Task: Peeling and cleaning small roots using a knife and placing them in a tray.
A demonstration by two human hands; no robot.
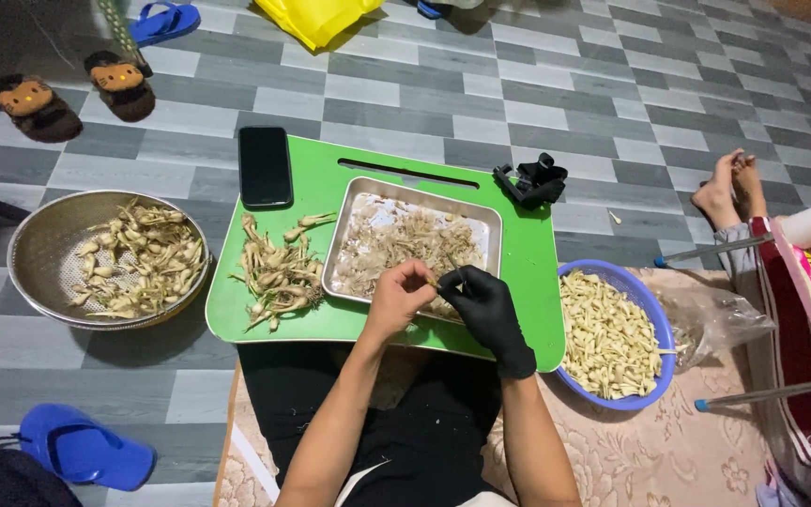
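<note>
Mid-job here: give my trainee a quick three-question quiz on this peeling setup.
1. True or false: the right hand wears a black glove.
2. What holds the peeled pale pieces: A) metal colander, B) blue basket, C) metal tray?
3. What dark flat object lies at the green lap table's far left corner?

Key: 1 true. 2 B. 3 a phone.

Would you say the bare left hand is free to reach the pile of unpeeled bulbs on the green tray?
Probably yes: the left hand is just right of the pile, with nothing between, though its fingers are pinching a small piece.
</note>
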